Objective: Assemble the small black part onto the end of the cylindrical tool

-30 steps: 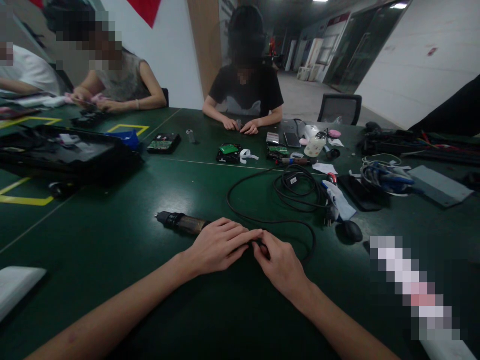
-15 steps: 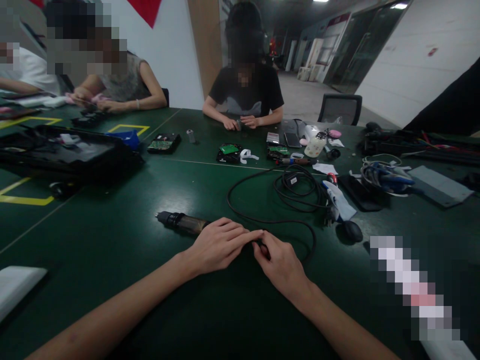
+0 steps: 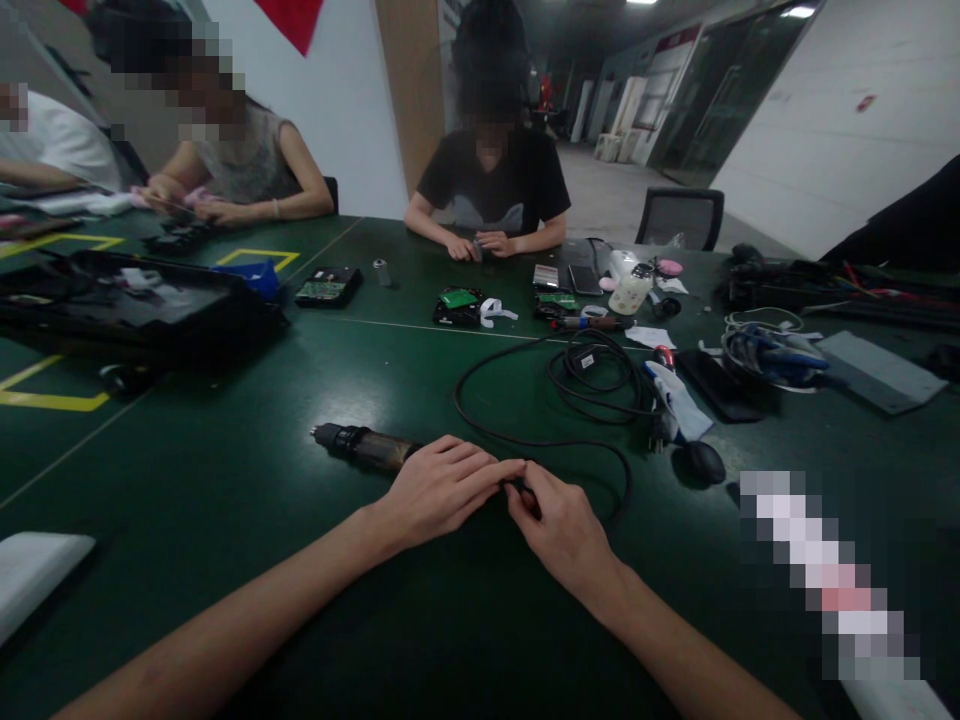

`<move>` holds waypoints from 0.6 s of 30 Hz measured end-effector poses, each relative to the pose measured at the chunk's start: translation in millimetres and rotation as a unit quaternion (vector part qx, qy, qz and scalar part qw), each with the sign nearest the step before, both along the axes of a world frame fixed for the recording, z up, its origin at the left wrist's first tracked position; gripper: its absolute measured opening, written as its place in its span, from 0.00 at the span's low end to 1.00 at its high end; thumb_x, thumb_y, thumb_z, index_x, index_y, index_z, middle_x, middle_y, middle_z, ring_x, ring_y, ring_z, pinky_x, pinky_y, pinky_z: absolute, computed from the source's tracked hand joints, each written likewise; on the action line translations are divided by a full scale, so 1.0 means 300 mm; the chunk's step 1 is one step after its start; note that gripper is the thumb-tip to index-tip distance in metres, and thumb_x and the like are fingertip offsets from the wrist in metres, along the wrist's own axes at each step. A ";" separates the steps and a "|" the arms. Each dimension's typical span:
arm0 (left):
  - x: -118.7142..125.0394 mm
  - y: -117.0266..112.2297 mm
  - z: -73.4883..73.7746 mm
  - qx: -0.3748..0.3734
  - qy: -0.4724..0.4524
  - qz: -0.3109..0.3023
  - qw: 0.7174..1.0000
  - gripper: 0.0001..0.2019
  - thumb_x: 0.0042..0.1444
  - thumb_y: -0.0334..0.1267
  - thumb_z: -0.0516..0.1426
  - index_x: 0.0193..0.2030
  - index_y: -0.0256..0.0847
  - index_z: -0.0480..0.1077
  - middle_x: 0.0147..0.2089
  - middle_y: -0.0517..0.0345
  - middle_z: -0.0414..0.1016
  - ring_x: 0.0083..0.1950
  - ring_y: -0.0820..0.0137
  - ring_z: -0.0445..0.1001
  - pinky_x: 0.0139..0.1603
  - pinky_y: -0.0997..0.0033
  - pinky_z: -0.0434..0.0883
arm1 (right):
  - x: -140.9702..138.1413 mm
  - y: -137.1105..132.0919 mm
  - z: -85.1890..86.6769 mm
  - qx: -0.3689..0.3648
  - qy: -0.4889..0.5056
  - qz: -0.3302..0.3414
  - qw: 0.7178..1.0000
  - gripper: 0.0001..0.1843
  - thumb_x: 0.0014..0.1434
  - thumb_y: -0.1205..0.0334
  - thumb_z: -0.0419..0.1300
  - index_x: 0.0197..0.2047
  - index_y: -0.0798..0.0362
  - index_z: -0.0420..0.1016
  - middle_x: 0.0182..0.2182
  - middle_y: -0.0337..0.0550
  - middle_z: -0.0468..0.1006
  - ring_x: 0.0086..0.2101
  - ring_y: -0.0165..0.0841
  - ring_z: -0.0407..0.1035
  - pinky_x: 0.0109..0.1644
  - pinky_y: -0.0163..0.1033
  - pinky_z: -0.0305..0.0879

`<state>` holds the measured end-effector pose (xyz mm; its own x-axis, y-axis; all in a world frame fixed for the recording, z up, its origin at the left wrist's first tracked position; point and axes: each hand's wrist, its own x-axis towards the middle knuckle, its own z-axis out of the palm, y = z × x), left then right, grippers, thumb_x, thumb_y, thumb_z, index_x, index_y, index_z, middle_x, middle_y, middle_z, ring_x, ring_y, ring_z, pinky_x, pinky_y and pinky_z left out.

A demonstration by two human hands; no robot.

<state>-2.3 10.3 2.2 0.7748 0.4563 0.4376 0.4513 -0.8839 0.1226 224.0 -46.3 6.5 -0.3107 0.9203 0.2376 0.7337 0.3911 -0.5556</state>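
Big green table (image 3: pixel 360 370), open black case (image 3: pixel 150 330) on the left, black cable (image 3: pixel 570 442) looping around right of centre. A dark electric screwdriver (image 3: pixel 375 449) lies near the middle, tip to the left, with the left hand (image 3: pixel 442 490) over its rear (can't tell if those fingers grip) and the right hand (image 3: pixel 562 525) pinching the cable between thumb and fingertips at the tool's tail

tool (image 3: pixel 371 448): dark plastic, metal-looking tip (image 3: pixel 314 431) | cable (image 3: pixel 555 442): matt, rubbery | tabletop (image 3: pixel 300 385): smooth, glossy
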 end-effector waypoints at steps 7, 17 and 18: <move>-0.005 -0.003 0.014 -0.028 0.012 -0.015 0.999 0.28 0.72 0.38 0.53 0.76 0.47 0.54 0.57 0.56 0.79 0.55 0.67 0.77 0.54 0.62 0.70 | 0.000 -0.001 0.005 -0.003 0.012 0.006 1.000 0.03 0.72 0.66 0.56 0.44 0.51 0.71 0.39 0.44 0.80 0.32 0.34 0.76 0.34 0.37 0.69; -0.003 -0.001 0.012 -0.019 0.011 -0.009 1.000 0.27 0.73 0.39 0.53 0.76 0.46 0.54 0.56 0.54 0.79 0.54 0.66 0.78 0.54 0.62 0.70 | 0.001 0.000 0.005 -0.007 0.014 0.008 1.000 0.04 0.71 0.67 0.56 0.47 0.51 0.71 0.40 0.45 0.81 0.33 0.34 0.77 0.35 0.37 0.70; -0.003 -0.001 0.013 -0.020 0.014 -0.013 1.000 0.27 0.73 0.38 0.52 0.76 0.46 0.54 0.56 0.54 0.79 0.54 0.66 0.78 0.54 0.62 0.69 | 0.001 0.000 0.004 -0.006 0.011 0.005 1.000 0.03 0.71 0.66 0.56 0.46 0.51 0.71 0.40 0.45 0.81 0.33 0.34 0.76 0.35 0.38 0.70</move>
<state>-3.3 10.0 6.0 0.7985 0.4528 0.3966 0.4321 -0.8899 0.1459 224.3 -46.3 7.8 -0.3151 0.9201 0.2325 0.7174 0.3913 -0.5763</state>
